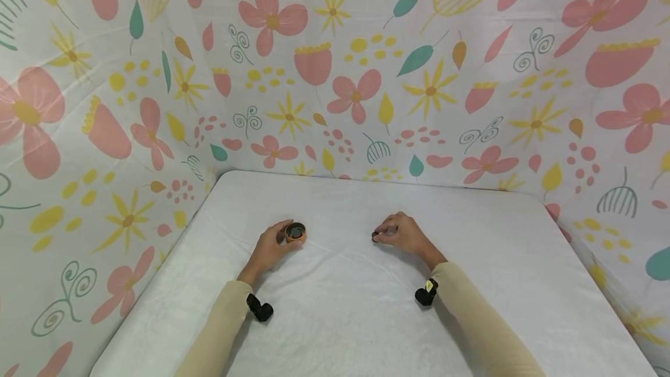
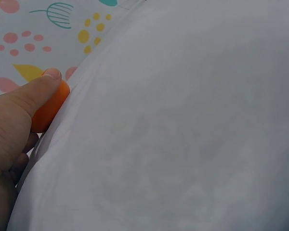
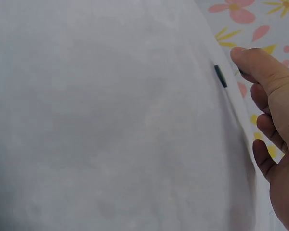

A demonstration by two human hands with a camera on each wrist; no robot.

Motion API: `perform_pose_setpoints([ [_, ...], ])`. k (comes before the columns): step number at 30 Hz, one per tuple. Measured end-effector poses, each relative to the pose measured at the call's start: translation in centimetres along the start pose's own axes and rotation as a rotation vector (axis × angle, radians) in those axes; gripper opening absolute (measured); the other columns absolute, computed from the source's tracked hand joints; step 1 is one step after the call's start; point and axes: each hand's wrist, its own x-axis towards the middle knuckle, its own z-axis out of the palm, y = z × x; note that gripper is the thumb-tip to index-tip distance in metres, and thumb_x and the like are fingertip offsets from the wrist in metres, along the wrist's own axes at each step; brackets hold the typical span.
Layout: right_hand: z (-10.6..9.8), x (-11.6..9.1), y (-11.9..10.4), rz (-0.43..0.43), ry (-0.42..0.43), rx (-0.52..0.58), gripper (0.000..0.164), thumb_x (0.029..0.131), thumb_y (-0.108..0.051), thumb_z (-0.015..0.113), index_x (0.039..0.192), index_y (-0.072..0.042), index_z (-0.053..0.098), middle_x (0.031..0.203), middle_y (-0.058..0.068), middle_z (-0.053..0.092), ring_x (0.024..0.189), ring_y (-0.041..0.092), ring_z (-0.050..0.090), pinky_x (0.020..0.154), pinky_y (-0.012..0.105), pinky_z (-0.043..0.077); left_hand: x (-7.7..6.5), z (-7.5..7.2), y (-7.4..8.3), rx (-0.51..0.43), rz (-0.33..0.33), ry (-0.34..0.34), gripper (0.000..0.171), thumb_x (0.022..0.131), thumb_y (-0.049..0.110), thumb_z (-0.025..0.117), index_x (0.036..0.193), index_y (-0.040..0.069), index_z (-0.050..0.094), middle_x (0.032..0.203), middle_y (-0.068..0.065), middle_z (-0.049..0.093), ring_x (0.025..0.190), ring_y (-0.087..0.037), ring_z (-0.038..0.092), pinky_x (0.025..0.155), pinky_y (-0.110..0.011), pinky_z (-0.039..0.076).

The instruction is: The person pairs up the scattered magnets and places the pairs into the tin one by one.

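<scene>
A small round orange cup [image 1: 295, 239] with a dark interior stands on the white cloth. My left hand [image 1: 271, 248] grips it from the left, fingers on the far side and thumb on the near side. In the left wrist view the thumb presses the cup's orange wall [image 2: 52, 108]. Just beyond the fingertips of my right hand [image 1: 409, 236] is a small dark disc [image 1: 374, 237]. The right wrist view has this disc [image 3: 220, 76] lying on the cloth, with a slight gap from the thumb tip; the index finger is mostly hidden behind the thumb.
White cloth [image 1: 335, 307] with soft wrinkles covers the table. Flower-patterned fabric walls [image 1: 429, 144] rise behind the table and along its left and right sides. A black wrist camera [image 1: 260, 308] sits on the left sleeve and another black camera [image 1: 426, 294] on the right.
</scene>
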Motion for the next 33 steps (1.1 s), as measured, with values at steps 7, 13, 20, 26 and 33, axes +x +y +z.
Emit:
perform_pose_setpoints([
  [7,0.5,0.2,0.5,-0.034,-0.005,-0.020,0.016,0.081,-0.032,0.089,0.093,-0.023,0.085,0.089,-0.013,0.074,0.091,0.013,0.062,0.083,0.035,0.049,0.0,0.0,-0.3,0.002,0.001,-0.002,0.071,0.086,0.031,0.085,0.148,0.010,0.054,0.143,-0.011,0.060,0.131,-0.030,0.056,0.108,-0.050,0.046],
  [13,0.7,0.3,0.7,-0.054,-0.014,-0.029,0.015,0.081,-0.031,0.089,0.093,-0.023,0.085,0.088,-0.014,0.075,0.088,0.011,0.062,0.081,0.033,0.047,-0.1,0.0,-0.2,0.005,0.005,0.002,0.071,0.087,0.030,0.084,0.148,0.009,0.054,0.144,-0.012,0.059,0.133,-0.031,0.055,0.109,-0.050,0.045],
  [20,0.8,0.2,0.5,-0.052,-0.021,-0.034,0.014,0.081,-0.031,0.089,0.091,-0.023,0.085,0.086,-0.015,0.074,0.087,0.010,0.062,0.080,0.032,0.047,-0.1,0.0,-0.2,0.008,0.006,0.006,0.071,0.086,0.030,0.085,0.147,0.009,0.055,0.144,-0.012,0.059,0.133,-0.032,0.055,0.109,-0.050,0.045],
  [26,0.5,0.6,0.1,-0.029,-0.031,0.004,0.015,0.082,-0.033,0.089,0.093,-0.025,0.084,0.090,-0.014,0.073,0.089,0.013,0.059,0.078,0.033,0.047,-0.1,0.1,0.0,0.011,-0.001,0.007,0.071,0.086,0.031,0.085,0.147,0.009,0.055,0.143,-0.012,0.059,0.131,-0.031,0.056,0.108,-0.051,0.046],
  [33,0.2,1.9,-1.4,-0.056,-0.038,0.058,0.016,0.084,-0.036,0.087,0.096,-0.027,0.083,0.094,-0.013,0.072,0.093,0.015,0.059,0.078,0.034,0.048,-0.1,0.1,0.0,0.004,-0.012,0.006,0.070,0.087,0.032,0.084,0.147,0.012,0.055,0.146,-0.011,0.057,0.133,-0.031,0.055,0.109,-0.049,0.046],
])
